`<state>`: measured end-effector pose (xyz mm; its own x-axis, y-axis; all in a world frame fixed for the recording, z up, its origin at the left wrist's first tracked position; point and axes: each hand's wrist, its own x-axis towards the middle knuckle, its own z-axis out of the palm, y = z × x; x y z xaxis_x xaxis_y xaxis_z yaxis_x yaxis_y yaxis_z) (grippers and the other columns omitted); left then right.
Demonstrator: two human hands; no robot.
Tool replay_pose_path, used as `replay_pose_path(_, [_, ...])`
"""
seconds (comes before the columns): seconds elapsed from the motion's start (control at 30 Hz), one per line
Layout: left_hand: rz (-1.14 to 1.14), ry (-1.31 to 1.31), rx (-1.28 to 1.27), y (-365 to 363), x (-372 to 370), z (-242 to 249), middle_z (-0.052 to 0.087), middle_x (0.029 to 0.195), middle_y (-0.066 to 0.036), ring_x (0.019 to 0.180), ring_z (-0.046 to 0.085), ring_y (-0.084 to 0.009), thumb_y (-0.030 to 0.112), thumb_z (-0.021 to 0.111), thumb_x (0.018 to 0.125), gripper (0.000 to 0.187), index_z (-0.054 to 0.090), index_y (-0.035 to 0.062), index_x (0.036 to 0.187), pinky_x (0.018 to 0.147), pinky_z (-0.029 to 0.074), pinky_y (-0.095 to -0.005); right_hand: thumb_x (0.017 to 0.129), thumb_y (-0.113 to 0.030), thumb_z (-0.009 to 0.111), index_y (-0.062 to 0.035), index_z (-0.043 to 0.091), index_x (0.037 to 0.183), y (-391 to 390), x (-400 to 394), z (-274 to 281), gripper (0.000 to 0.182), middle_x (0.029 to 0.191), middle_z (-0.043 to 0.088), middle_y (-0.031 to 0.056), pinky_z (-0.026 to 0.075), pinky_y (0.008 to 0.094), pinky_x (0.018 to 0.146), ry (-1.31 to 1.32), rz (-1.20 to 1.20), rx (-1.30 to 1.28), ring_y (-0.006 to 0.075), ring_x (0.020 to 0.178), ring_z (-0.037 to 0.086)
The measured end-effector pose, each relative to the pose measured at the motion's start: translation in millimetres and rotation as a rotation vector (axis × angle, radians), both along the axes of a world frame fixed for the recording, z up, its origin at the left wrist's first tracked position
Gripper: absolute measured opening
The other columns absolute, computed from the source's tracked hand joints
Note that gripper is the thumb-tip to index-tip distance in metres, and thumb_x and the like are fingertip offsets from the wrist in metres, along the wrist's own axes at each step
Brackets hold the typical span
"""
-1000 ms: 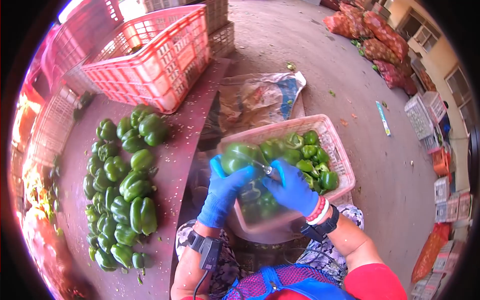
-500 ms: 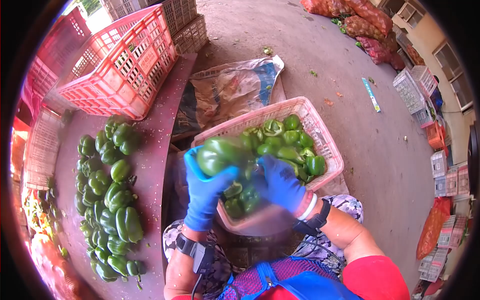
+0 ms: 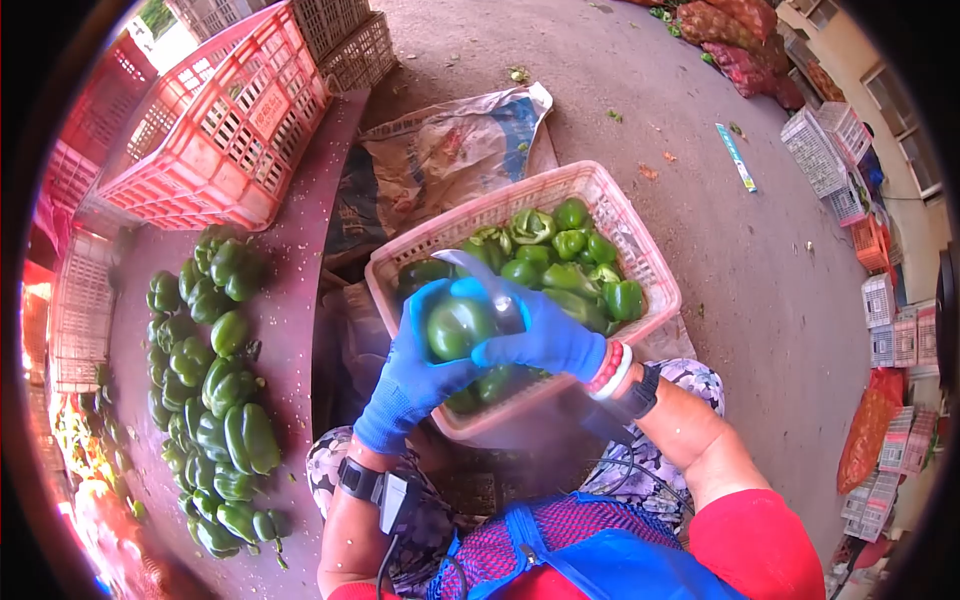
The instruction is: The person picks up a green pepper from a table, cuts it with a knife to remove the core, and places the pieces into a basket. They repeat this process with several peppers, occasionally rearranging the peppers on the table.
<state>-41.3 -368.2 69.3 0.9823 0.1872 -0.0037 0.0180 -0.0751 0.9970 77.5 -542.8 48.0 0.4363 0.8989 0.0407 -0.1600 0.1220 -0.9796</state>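
Blue gloves cover both hands, which meet over a pink crate (image 3: 655,262) of green peppers. My left hand (image 3: 415,365) is wrapped round a green pepper (image 3: 460,327). In my right hand (image 3: 550,335) is a knife with a curved blade (image 3: 478,268), its tip pointing up and left over the crate; its handle is mostly hidden by the glove. The right fingertips also touch the pepper's right side. Whole and cut-open peppers (image 3: 570,276) lie in the crate below.
At the left, a dark red table (image 3: 290,270) bears many green peppers (image 3: 228,385) and a pink crate (image 3: 225,125). A crumpled sack (image 3: 440,160) lies behind the pepper crate. Stacked crates (image 3: 820,150) and filled net sacks (image 3: 735,40) stand at the far right.
The view has shifted slightly. My hands have come closer together round the pepper, which has turned and sits lower. The knife blade now shows clearly above my right hand.
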Motion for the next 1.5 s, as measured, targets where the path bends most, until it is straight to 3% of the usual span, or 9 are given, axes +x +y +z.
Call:
replay_pose_path(0.17, [-0.141, 0.117, -0.309, 1.0, 4.7, 4.6, 0.058, 0.136, -0.009, 0.119, 0.055, -0.0190, 0.006, 0.078, 0.073, 0.066, 0.049, 0.0056, 0.133, 0.100, 0.050, -0.0355, 0.080, -0.022, 0.079, -0.0017, 0.048, 0.146, -8.1, 4.9, 31.1, 0.076, 0.164, 0.022, 0.0122, 0.029, 0.0369, 0.118, -0.164, -0.020, -0.026, 0.0202, 0.146, 0.031])
replay_pose_path(0.33, [-0.136, 0.101, -0.730, 8.1, 9.9, -5.2, 0.061, 0.131, -0.014, 0.118, 0.059, -0.0236, 0.005, 0.076, 0.067, 0.071, 0.050, 0.0031, 0.134, 0.102, 0.050, -0.0370, 0.085, -0.021, 0.076, -0.0034, 0.056, 0.138, -24.4, 10.0, -0.6, 0.059, 0.128, 0.063, 0.0089, 0.048, 0.0356, 0.104, 0.364, -0.147, -0.060, 0.0178, 0.118, 0.060])
replay_pose_path(0.47, [-0.095, -0.062, -0.908, 16.4, 20.5, -1.8, 0.059, 0.130, -0.017, 0.121, 0.058, -0.0276, 0.018, 0.068, 0.075, 0.069, 0.047, 0.0005, 0.138, 0.106, 0.049, -0.0414, 0.086, -0.026, 0.073, -0.0029, 0.045, 0.147, -29.4, 18.5, 12.7, 0.071, 0.129, 0.062, 0.0151, 0.052, 0.0484, 0.103, 0.853, -0.073, 0.326, 0.0295, 0.117, 0.063])
replay_pose_path(0.63, [0.056, -0.081, -0.296, 35.3, 25.0, -22.8, 0.052, 0.143, -0.023, 0.131, 0.052, -0.0437, 0.046, 0.069, 0.090, 0.074, 0.043, 0.0057, 0.147, 0.113, 0.033, -0.0696, 0.088, -0.020, 0.081, -0.0032, 0.047, 0.144, -43.7, 51.6, 2.3, 0.067, 0.112, 0.068, 0.0040, 0.056, 0.0246, 0.075, -0.170, -0.430, -0.162, 0.0105, 0.095, 0.067])
replay_pose_path(0.83, [0.227, -0.247, -0.286, 5.7, 38.9, -47.9, 0.055, 0.141, -0.018, 0.130, 0.054, -0.0368, 0.025, 0.063, 0.092, 0.050, 0.053, 0.0072, 0.137, 0.112, 0.040, -0.0569, 0.091, -0.032, 0.077, -0.0082, 0.058, 0.132, 5.4, -20.5, 2.7, 0.052, 0.092, 0.069, 0.0005, 0.048, 0.0228, 0.053, 0.547, -0.324, -0.144, 0.0086, 0.066, 0.063])
replay_pose_path(0.93, [0.221, -0.141, -0.813, -5.3, 46.9, -33.2, 0.056, 0.141, -0.014, 0.130, 0.054, -0.0303, 0.005, 0.064, 0.086, 0.058, 0.049, 0.0092, 0.142, 0.109, 0.046, -0.0448, 0.092, -0.028, 0.076, -0.0082, 0.056, 0.136, 16.7, -24.3, 0.0, 0.052, 0.093, 0.069, 0.0000, 0.047, 0.0228, 0.054, 0.591, -0.393, 0.042, 0.0079, 0.070, 0.062])
replay_pose_path(1.13, [0.156, -0.026, 0.066, -3.0, 32.6, -4.7, 0.055, 0.141, -0.014, 0.126, 0.056, -0.0233, 0.004, 0.072, 0.080, 0.082, 0.035, 0.0102, 0.153, 0.103, 0.049, -0.0364, 0.085, -0.025, 0.080, -0.0020, 0.056, 0.133, -5.4, -0.8, -4.3, 0.059, 0.107, 0.068, 0.0054, 0.051, 0.0316, 0.083, -0.103, -0.313, -0.099, 0.0165, 0.094, 0.064])
replay_pose_path(1.3, [0.006, 0.171, 0.748, 9.6, 25.5, -15.3, 0.070, 0.093, -0.021, 0.088, 0.068, -0.0402, 0.045, 0.075, 0.080, 0.047, 0.062, 0.0073, 0.105, 0.076, 0.053, -0.0483, 0.083, -0.025, 0.081, -0.0005, 0.055, 0.136, -11.0, -8.3, -16.4, 0.064, 0.117, 0.065, 0.0084, 0.050, 0.0353, 0.091, -0.337, -0.272, -0.125, 0.0169, 0.105, 0.061])
replay_pose_path(1.5, [-0.057, 0.183, 0.548, 16.1, 25.9, -3.8, 0.071, 0.082, -0.018, 0.077, 0.071, -0.0341, 0.047, 0.075, 0.080, 0.044, 0.070, 0.0066, 0.098, 0.071, 0.055, -0.0438, 0.081, -0.016, 0.081, 0.0008, 0.050, 0.141, 0.6, -11.3, 15.9, 0.069, 0.124, 0.062, 0.0055, 0.051, 0.0336, 0.094, 0.108, -0.121, -0.053, 0.0151, 0.109, 0.061])
